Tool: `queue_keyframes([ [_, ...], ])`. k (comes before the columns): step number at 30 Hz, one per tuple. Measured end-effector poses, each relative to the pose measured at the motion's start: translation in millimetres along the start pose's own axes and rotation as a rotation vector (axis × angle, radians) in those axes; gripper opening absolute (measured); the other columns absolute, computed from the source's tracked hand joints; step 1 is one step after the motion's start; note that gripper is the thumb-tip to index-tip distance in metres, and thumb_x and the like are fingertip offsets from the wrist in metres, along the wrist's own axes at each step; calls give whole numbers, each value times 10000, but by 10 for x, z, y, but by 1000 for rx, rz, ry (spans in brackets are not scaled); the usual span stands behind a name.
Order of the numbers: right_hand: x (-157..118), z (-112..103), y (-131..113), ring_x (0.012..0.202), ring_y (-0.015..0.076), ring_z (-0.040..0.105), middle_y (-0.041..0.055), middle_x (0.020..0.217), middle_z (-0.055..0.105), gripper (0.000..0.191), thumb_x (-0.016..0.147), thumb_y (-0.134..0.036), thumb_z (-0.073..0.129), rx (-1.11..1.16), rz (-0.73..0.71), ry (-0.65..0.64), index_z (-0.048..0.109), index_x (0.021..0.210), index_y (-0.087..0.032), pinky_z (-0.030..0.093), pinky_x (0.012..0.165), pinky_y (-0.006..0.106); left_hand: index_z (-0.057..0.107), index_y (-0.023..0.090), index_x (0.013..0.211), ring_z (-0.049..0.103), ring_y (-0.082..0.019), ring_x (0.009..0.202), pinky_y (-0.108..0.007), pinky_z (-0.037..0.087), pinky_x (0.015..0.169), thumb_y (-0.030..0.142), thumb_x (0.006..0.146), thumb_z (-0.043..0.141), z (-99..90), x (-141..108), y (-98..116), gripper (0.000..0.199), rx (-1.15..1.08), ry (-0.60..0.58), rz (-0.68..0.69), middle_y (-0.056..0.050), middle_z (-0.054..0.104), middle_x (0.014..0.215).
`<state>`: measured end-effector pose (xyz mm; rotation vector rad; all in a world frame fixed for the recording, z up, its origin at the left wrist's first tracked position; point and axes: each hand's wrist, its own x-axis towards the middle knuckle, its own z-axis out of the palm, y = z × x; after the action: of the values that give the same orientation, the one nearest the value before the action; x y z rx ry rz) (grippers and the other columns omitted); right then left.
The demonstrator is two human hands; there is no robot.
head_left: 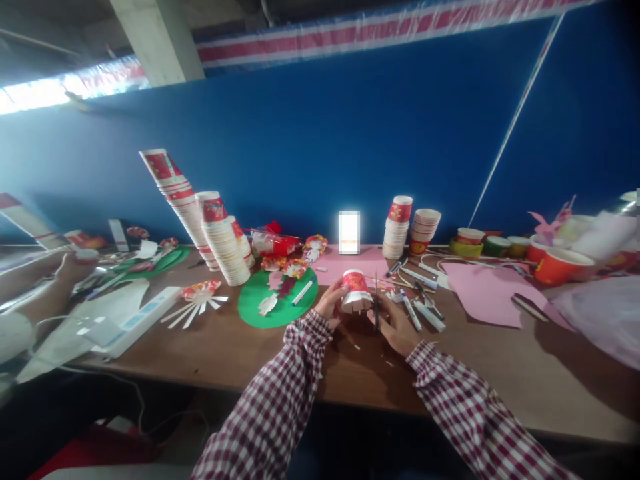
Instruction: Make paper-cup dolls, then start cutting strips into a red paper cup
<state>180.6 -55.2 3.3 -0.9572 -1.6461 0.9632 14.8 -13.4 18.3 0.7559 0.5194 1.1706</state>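
Observation:
My left hand (329,301) is closed around the side of a red and white paper cup (356,283), tipped so its rim faces down and toward me. That rim looks cut into short flaps. In my right hand (397,327) is a pair of dark scissors (377,313), upright against the cup's right side; fingers partly hide the handles. Small white paper scraps (388,363) lie on the table below. Left of my left hand, a green paper round (255,313) carries paper cutouts and a white marker (303,293).
Tall stacks of paper cups (225,247) lean at the left; shorter stacks (397,230) stand behind right. Markers (411,310) lie beside my right hand, pink paper (483,293) farther right. A power strip (143,323) and another person's arm (47,287) are at left.

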Motion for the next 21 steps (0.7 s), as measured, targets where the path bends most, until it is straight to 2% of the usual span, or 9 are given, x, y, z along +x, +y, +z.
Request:
queue_keyframes([
  [6, -3, -17, 52, 1141, 233, 509, 84, 1240, 546, 466, 838, -361, 530, -33, 7, 16, 430, 1270, -217, 404, 984, 412, 550, 83, 1098, 645, -226, 820, -362, 494, 806, 217, 760, 601, -1, 9, 12, 367, -125, 29, 2, -150, 652, 919],
  [11, -8, -20, 52, 1091, 235, 535, 94, 1204, 564, 467, 822, -364, 551, -40, 27, 25, 447, 1250, -207, 436, 944, 407, 491, 11, 1135, 630, -201, 804, -301, 526, 747, 297, 816, 473, 58, 46, 46, 429, -417, 134, -171, -171, 610, 910],
  [14, -18, -14, 31, 1036, 229, 555, 86, 1168, 577, 472, 825, -374, 541, -22, 47, 17, 440, 1257, -211, 467, 892, 391, 460, 2, 1163, 618, -208, 811, -296, 540, 704, 335, 805, 459, 84, 59, 79, 489, -527, 171, -245, -176, 595, 915],
  [17, -32, -9, 2, 933, 210, 580, 75, 1113, 591, 483, 822, -377, 540, -2, 60, -3, 428, 1265, -220, 503, 793, 355, 446, 31, 1181, 610, -215, 846, -302, 543, 690, 341, 778, 488, 63, 50, 107, 510, -540, 165, -262, -169, 600, 934],
  [21, -50, -7, -25, 791, 187, 582, 45, 914, 615, 478, 775, -366, 599, -30, 57, -22, 472, 1208, -209, 500, 697, 317, 464, 40, 1165, 605, -220, 919, -305, 533, 752, 321, 767, 524, -11, 32, 117, 492, -417, 142, -200, -164, 617, 971],
])
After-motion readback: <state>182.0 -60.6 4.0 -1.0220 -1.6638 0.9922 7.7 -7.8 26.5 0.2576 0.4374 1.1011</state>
